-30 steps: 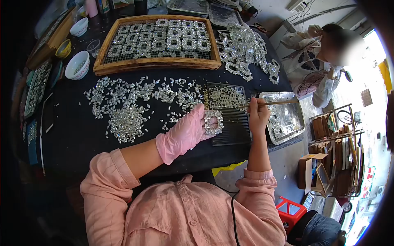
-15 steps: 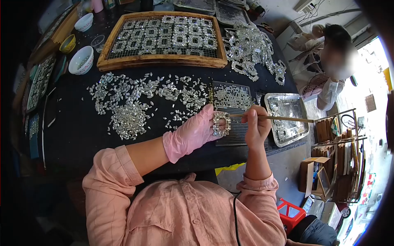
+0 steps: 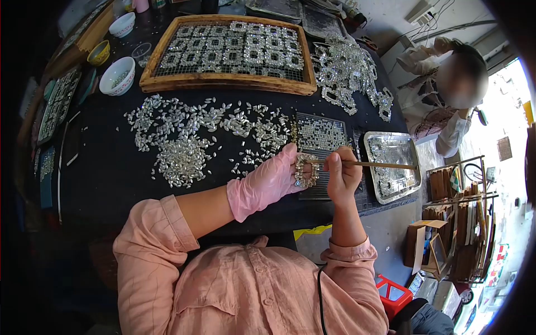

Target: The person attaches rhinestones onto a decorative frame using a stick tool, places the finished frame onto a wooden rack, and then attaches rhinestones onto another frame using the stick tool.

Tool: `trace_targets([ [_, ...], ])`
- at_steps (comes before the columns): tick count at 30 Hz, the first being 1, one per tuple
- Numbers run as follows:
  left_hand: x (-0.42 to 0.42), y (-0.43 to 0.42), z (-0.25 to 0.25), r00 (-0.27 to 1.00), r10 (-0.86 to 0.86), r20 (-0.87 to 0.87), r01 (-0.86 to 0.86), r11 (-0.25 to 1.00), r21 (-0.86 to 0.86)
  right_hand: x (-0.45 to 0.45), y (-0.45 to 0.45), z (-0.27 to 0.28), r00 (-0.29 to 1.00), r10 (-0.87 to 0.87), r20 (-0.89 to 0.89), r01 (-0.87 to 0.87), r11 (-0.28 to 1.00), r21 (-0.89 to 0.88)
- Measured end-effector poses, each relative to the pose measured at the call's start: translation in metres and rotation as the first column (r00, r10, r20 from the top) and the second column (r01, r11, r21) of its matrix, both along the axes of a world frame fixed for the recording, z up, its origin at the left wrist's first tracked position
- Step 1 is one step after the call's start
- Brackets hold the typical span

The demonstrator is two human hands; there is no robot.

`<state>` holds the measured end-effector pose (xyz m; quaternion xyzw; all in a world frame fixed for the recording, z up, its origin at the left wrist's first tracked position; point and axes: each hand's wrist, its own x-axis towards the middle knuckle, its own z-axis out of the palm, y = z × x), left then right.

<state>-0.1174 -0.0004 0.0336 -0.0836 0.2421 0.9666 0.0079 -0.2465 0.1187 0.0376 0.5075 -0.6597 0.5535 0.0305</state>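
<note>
My left hand (image 3: 263, 183), in a pink glove, has its fingers closed on a squarish rhinestone buckle (image 3: 306, 182) with an open middle. Between the thumb and fingers of my bare right hand (image 3: 344, 177) is a thin wooden stick (image 3: 388, 166). The stick's tip reaches the buckle's upper part; whether it touches a stone is too small to tell. Just beyond both hands lies a dark grooved tray (image 3: 317, 194) holding rows of small clear stones (image 3: 322, 133). Loose pointed-oval stones (image 3: 181, 162) are heaped and scattered to the left of it.
A wood-framed mesh rack (image 3: 229, 85) holds several rhinestone pieces. More finished-looking pieces (image 3: 349, 72) are piled beside it. At the right stands a metal tray (image 3: 399, 167); at the left are bowls (image 3: 118, 76). Another person (image 3: 446, 72) is at the far right.
My right hand has come a little left and down, so the stick's tip sits further over the buckle. The camera view has shifted slightly. The other person's head has moved a little.
</note>
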Motion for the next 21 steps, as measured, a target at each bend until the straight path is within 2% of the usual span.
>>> trace_targets([
  [2, 0.0, 0.0, -0.001, 1.0, 0.001, 0.01, -0.001, 1.0, -0.009, 0.0, 0.0, 0.0, 1.0, -0.006, -0.019, 0.006, 1.0, 0.006],
  [8, 0.001, -0.001, 0.0, 1.0, -0.016, 0.007, 0.017, 0.999, -0.027, 0.006, -0.002, 0.003, 0.985, 0.024, 0.171, -0.011, 0.997, -0.073],
  [11, 0.002, -0.002, -0.001, 1.0, -0.016, -0.002, 0.016, 0.999, -0.035, 0.003, -0.003, -0.003, 0.996, 0.022, 0.09, -0.017, 0.998, -0.055],
  [14, 0.003, -0.002, -0.001, 1.0, -0.017, 0.004, 0.017, 0.999, -0.028, 0.007, -0.005, 0.001, 0.995, 0.013, 0.102, 0.001, 0.991, -0.135],
  [17, 0.005, -0.001, 0.005, 1.0, -0.01, 0.0, 0.01, 1.0, -0.029, 0.014, -0.005, 0.008, 0.963, 0.031, 0.266, 0.016, 0.985, -0.173],
  [21, 0.01, -0.003, 0.003, 0.999, -0.033, -0.001, 0.033, 0.999, 0.003, 0.014, -0.007, 0.012, 0.949, 0.003, 0.316, 0.071, 0.972, -0.224],
])
